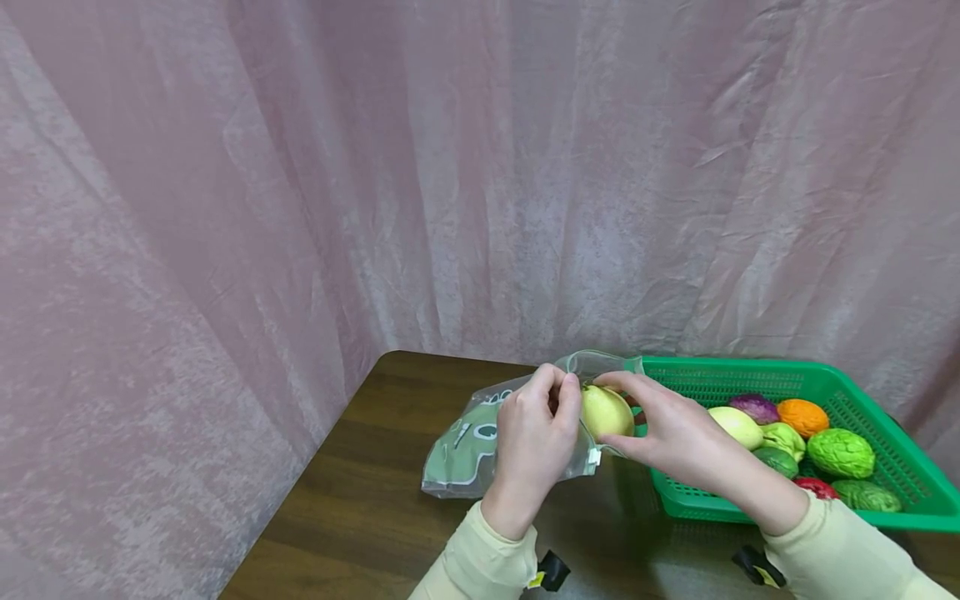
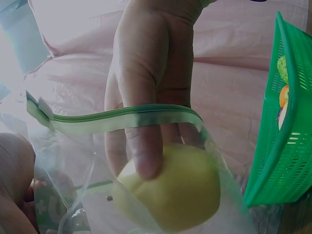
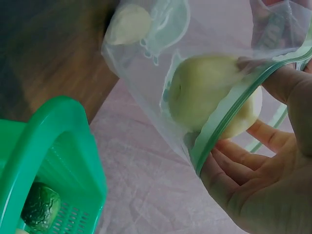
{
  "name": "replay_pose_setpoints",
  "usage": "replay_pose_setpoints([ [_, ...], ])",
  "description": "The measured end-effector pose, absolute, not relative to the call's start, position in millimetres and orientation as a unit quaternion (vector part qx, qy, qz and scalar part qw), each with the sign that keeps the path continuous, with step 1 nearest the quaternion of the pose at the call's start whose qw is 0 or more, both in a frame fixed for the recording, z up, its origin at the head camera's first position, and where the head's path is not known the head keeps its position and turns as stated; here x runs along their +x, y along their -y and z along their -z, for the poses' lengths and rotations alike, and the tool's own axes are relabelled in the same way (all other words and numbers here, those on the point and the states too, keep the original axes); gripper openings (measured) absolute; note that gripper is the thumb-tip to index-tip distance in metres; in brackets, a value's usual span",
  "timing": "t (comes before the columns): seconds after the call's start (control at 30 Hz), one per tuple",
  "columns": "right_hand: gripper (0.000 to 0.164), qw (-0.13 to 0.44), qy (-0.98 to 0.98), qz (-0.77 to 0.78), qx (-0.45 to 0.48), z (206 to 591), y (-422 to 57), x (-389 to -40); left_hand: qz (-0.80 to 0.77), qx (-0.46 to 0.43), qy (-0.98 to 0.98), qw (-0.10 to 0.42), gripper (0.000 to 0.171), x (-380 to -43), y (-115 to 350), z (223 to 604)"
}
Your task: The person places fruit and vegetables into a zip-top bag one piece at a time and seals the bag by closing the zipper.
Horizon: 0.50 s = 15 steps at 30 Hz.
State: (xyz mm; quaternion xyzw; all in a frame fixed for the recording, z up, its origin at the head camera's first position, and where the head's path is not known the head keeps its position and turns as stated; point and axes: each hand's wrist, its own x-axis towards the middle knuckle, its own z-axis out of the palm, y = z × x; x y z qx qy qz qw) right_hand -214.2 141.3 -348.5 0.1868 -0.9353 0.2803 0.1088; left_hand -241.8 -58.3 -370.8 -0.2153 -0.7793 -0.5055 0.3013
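Note:
A yellow-green pear [image 1: 606,412] with a short stem sits at the mouth of a clear zip bag [image 1: 457,462] with a green printed pattern. My right hand [image 1: 678,425] grips the pear, its fingers reaching in past the green zip edge, as the right wrist view also shows. With thumb and fingers, my left hand [image 1: 536,425] pinches the bag near its opening. A white slider [image 1: 594,457] hangs at the near end of the zip. In the right wrist view a pale round shape [image 3: 129,24] shows at the bag's far end; I cannot tell what it is.
To the right stands a green plastic basket [image 1: 832,375] holding several fruits and vegetables, among them an orange [image 1: 802,417] and a purple one [image 1: 754,408]. Beneath lies a brown wooden table [image 1: 337,517]. A pink curtain [image 1: 480,183] hangs behind it.

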Motion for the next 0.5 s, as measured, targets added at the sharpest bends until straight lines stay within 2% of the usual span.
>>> replay_pose_setpoints([
  [0.5, 0.063, 0.099, 0.945, -0.224, 0.218, 361.6, -136.9, -222.7, 0.507, -0.215, 0.782, 0.292, 0.024, -240.9, 58.8, 371.2],
])
